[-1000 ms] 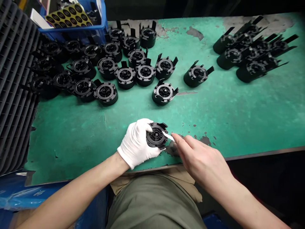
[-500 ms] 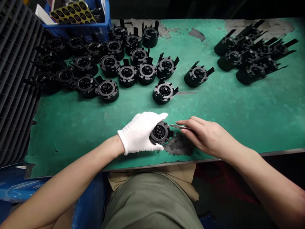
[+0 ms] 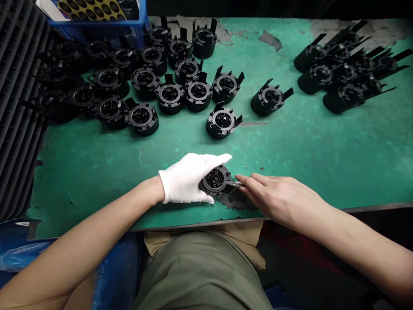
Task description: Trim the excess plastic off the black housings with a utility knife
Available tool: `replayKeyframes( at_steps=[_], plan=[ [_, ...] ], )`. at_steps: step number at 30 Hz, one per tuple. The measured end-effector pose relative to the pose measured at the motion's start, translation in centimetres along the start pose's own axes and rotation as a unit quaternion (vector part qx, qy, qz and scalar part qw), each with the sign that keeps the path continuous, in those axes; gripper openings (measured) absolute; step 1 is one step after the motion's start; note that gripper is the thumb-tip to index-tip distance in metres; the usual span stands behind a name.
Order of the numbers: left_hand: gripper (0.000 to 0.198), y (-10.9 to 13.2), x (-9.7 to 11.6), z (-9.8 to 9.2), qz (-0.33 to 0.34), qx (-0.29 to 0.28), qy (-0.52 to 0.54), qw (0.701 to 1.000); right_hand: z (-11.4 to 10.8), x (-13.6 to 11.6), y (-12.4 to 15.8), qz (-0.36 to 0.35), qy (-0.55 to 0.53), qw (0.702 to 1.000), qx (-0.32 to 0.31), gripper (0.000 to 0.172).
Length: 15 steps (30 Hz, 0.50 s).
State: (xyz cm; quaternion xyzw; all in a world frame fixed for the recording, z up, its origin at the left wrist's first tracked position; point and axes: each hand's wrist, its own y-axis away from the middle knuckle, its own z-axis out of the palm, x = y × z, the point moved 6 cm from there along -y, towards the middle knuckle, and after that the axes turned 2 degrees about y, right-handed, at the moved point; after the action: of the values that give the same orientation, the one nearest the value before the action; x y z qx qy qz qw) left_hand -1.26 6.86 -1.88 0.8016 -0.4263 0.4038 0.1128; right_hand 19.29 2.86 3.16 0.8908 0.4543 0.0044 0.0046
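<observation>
Grn worktop (image 3: 322, 159) w/ worn patches (image 3: 270, 41) – ribbed gray panel (image 3: 17, 107) on L – dark b/g (image 3: 258, 7)

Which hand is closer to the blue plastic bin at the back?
Left. The white-gloved left hand, holding a round black part, is in front of the bin, to its right; the bare right hand, holding a thin silvery tool, is farther right.

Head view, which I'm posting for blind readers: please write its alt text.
A white-gloved left hand holds a round black housing while a bare right hand holds a slim metal tool, its tip at the housing's rim. More black housings stand farther back on a worn green workbench, with a blue bin at the upper left.
</observation>
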Motion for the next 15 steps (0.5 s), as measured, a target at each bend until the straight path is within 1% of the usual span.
replayKeyframes(
  at_steps=[3, 5, 10, 11, 15],
  plan=[
    [0.131, -0.05, 0.03, -0.08, 0.007, 0.000, -0.005, 1.000, -0.18, -0.03, -0.16, 0.018, 0.006, 0.999, -0.032, 0.036],
    [0.133, -0.06, 0.04, -0.13, 0.008, 0.001, -0.008, 1.000, -0.16, 0.16, -0.29, 0.011, 0.003, 0.999, -0.051, 0.037],
    [0.136, 0.03, -0.04, -0.04, 0.006, 0.001, -0.013, 1.000, 0.41, 0.72, -0.27, -0.025, 0.003, 0.995, -0.097, 0.026],
    [0.135, 0.05, -0.05, -0.04, 0.005, 0.002, -0.013, 1.000, 0.47, 0.75, -0.21, -0.028, 0.011, 0.994, -0.103, 0.026],
    [0.134, 0.10, 0.04, -0.11, 0.003, 0.004, -0.016, 1.000, 0.37, 0.40, -0.02, -0.043, 0.042, 0.991, -0.121, 0.034]
  ],
)
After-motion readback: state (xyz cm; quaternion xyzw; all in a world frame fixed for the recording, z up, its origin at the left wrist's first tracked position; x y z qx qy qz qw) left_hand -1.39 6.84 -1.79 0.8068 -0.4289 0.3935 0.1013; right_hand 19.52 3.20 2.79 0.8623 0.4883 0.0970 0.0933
